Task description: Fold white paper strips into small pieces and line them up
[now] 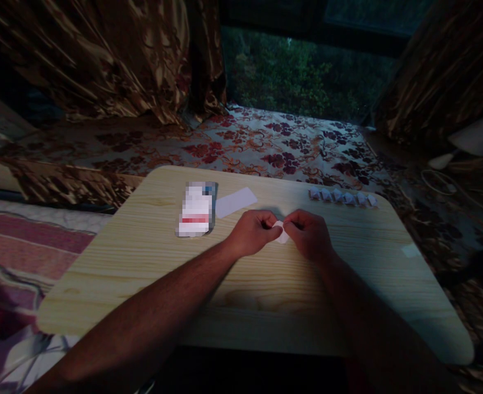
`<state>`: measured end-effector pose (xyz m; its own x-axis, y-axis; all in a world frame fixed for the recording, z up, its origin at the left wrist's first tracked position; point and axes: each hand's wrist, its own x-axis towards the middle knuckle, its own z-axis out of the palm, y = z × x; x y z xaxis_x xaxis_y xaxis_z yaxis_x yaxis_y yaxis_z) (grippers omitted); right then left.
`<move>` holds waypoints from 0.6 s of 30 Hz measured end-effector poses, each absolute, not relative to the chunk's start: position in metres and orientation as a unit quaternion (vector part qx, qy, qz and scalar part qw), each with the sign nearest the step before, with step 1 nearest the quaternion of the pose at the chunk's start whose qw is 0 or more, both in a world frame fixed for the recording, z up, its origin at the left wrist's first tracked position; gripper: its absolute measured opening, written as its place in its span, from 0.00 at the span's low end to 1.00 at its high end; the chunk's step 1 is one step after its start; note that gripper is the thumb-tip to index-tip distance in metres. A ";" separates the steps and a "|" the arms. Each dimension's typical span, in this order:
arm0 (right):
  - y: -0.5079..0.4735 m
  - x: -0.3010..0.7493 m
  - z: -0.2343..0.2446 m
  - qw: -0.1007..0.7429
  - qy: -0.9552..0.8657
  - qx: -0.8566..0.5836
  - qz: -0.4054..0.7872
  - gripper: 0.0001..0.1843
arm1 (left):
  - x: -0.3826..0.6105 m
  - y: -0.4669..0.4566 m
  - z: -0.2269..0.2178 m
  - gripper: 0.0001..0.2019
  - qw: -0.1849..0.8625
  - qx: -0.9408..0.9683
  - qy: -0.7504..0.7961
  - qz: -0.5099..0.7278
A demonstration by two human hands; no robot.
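paper (281,236), one small white piece, sits over the wooden table (163,273), pinched between the thumb and curled fingers of our left hand (254,232) on one side and those of our right hand (309,232) on the other. we can't quite make out its shape, as the light is dim and the piece is tiny. beyond our left hand lies a flat white strip (236,202), and left of that, just beside it, a pixelated white item (196,205) with a red band. six small peaked pieces (337,196) line up near the table's far edge to our right, before the flowered cloth (266,142)
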<state>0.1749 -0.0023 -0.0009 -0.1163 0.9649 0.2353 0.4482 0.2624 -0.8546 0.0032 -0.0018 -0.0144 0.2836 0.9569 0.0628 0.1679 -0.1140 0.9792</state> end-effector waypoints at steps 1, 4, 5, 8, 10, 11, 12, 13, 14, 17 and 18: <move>-0.002 0.175 -0.001 0.415 -0.679 -0.518 0.313 0.05 | 0.003 -0.002 -0.014 0.07 0.496 0.629 0.446 0.400; -0.003 0.175 0.000 0.420 -0.677 -0.510 0.324 0.05 | 0.004 -0.002 -0.014 0.07 0.494 0.627 0.451 0.399; -0.003 0.175 0.000 0.418 -0.677 -0.510 0.326 0.04 | 0.004 -0.002 -0.014 0.08 0.494 0.628 0.451 0.397; -0.003 0.174 0.001 0.408 -0.683 -0.516 0.317 0.04 | 0.004 -0.002 -0.013 0.08 0.499 0.631 0.444 0.394; -0.003 0.174 0.001 0.403 -0.687 -0.520 0.308 0.04 | 0.004 -0.002 -0.014 0.09 0.496 0.636 0.442 0.393; -0.003 0.175 0.000 0.404 -0.688 -0.519 0.307 0.04 | 0.004 -0.002 -0.014 0.09 0.492 0.638 0.443 0.393; -0.003 0.175 -0.002 0.407 -0.687 -0.517 0.308 0.04 | 0.004 -0.002 -0.014 0.09 0.488 0.639 0.445 0.393; -0.002 0.175 -0.003 0.411 -0.686 -0.514 0.311 0.04 | 0.004 -0.002 -0.015 0.09 0.486 0.640 0.446 0.394; -0.002 0.175 -0.004 0.414 -0.684 -0.511 0.315 0.04 | 0.004 -0.002 -0.015 0.09 0.484 0.640 0.448 0.395; -0.002 0.175 -0.004 0.415 -0.682 -0.509 0.321 0.04 | 0.003 -0.002 -0.014 0.09 0.481 0.644 0.447 0.392; -0.002 0.175 -0.003 0.412 -0.683 -0.513 0.317 0.04 | 0.003 -0.002 -0.014 0.09 0.480 0.648 0.445 0.390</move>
